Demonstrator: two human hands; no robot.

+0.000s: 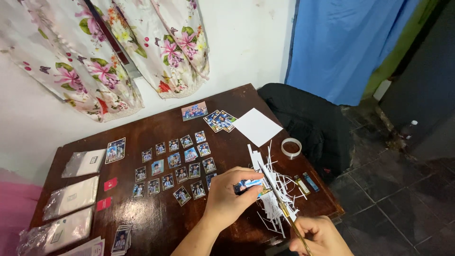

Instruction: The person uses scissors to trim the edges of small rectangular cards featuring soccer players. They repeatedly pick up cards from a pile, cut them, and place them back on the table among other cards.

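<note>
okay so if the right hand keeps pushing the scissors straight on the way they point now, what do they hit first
Probably the small photo card pinched in the left hand. The scissors in the right hand point up and left, through the heap of white paper strips, straight at it. Depth is uncertain.

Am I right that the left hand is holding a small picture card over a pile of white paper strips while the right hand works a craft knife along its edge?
Not quite: the right hand holds scissors, not a craft knife. The head view shows their blades at the card. The rest stands: the left hand holds a small picture card over the white paper strips.
</note>
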